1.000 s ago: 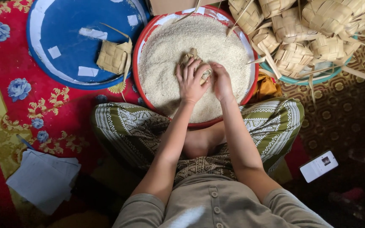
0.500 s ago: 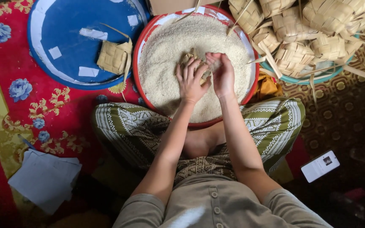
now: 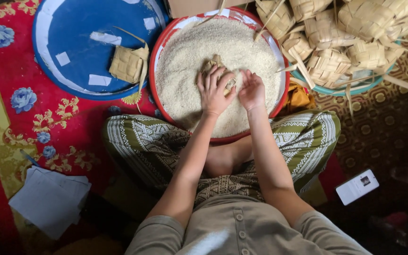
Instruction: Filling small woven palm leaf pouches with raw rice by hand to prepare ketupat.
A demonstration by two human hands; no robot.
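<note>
A red-rimmed round basin (image 3: 160,42) full of white rice (image 3: 223,47) stands in front of my crossed legs. My left hand (image 3: 215,89) grips a woven palm-leaf pouch (image 3: 212,64) held over the rice. My right hand (image 3: 252,90) is cupped beside the pouch's opening, touching it, palm turned toward the left hand. Whether rice lies in the right palm I cannot tell.
A blue round tray (image 3: 72,28) at the left holds one woven pouch (image 3: 127,63) and white paper scraps. Several empty woven pouches (image 3: 345,33) fill a teal basin at the upper right. White papers (image 3: 50,198) lie lower left, a white card (image 3: 357,187) lower right.
My right hand has lifted from the rice and come up beside the pouch, fingers curled. The left hand keeps hold of the pouch in nearly the same spot.
</note>
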